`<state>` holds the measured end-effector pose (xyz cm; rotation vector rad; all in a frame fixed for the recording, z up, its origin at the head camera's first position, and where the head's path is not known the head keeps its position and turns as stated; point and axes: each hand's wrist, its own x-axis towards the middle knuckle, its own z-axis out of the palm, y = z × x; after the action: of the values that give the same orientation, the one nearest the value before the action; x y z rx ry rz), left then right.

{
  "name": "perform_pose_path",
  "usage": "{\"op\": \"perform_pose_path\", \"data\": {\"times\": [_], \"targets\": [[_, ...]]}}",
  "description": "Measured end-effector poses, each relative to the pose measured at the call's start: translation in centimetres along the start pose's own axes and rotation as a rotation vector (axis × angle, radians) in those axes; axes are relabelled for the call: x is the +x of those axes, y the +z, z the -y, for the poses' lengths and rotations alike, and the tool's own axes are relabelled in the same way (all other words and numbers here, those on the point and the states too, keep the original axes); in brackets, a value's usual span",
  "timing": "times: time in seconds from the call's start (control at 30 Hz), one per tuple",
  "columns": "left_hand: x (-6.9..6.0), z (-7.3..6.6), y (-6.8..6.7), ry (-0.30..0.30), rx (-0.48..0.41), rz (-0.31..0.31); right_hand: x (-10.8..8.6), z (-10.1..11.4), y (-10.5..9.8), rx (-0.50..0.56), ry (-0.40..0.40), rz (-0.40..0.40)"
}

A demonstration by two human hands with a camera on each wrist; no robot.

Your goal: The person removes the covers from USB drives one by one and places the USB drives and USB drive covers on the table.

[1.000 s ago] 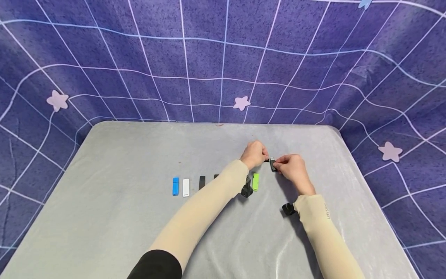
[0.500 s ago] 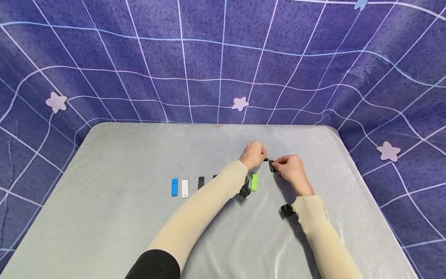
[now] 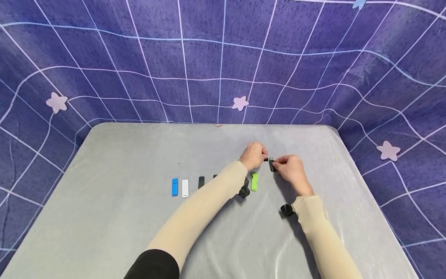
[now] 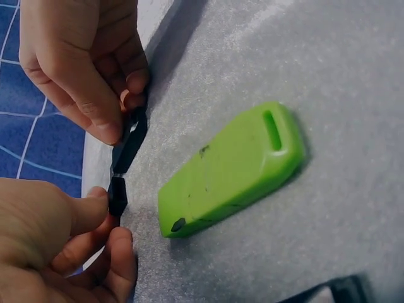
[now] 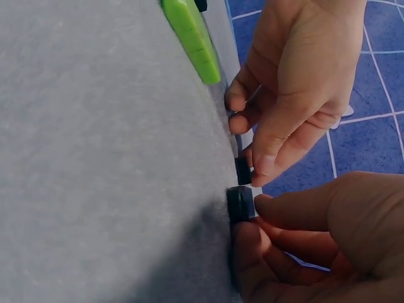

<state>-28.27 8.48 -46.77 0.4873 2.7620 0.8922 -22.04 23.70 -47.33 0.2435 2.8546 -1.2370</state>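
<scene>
My left hand [image 3: 253, 155] pinches a small black cap [image 3: 266, 159] between thumb and fingers. In my right hand [image 3: 292, 169] is a black USB flash drive [image 3: 271, 166], its metal plug pointing away from me and uncovered. Cap and drive are very close together, low over the cloth; the left wrist view shows the cap [image 4: 117, 196] right at the end of the drive [image 4: 130, 142], with a sliver of metal between. Below the hands lies a green USB flash drive [image 3: 254, 182], which neither hand touches.
Left of the green drive, a blue stick [image 3: 175, 187], a white stick [image 3: 185, 188] and a black stick [image 3: 201, 182] lie in a row. My left sleeve [image 3: 198, 217] partly covers another dark piece [image 3: 215, 176]. Grey cloth [image 3: 122, 162] covers the table; a purple curtain [image 3: 156, 58] stands behind.
</scene>
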Motion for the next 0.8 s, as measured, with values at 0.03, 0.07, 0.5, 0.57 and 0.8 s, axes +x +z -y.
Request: {"op": "perform_pose_path", "data": {"times": [0.03, 0.07, 0.5, 0.57, 0.8], "targets": [[0.0, 0.0, -0.1, 0.008, -0.003, -0.009, 0.0, 0.1, -0.1, -0.003, 0.000, 0.001], [0.0, 0.1, -0.2, 0.013, -0.012, -0.017, 0.0, 0.3, -0.2, -0.010, 0.003, 0.004], [-3.8, 1.2, -3.6, 0.169, -0.009, 0.049, -4.0, 0.6, -1.3, -0.165, -0.163, 0.061], [-4.9, 1.3, -4.4, 0.204, 0.026, 0.062, -4.8, 0.4, -1.4, -0.163, -0.196, 0.056], [-9.5, 2.6, -5.9, 0.313, 0.196, 0.053, -7.0, 0.2, -0.9, -0.225, -0.283, 0.037]]}}
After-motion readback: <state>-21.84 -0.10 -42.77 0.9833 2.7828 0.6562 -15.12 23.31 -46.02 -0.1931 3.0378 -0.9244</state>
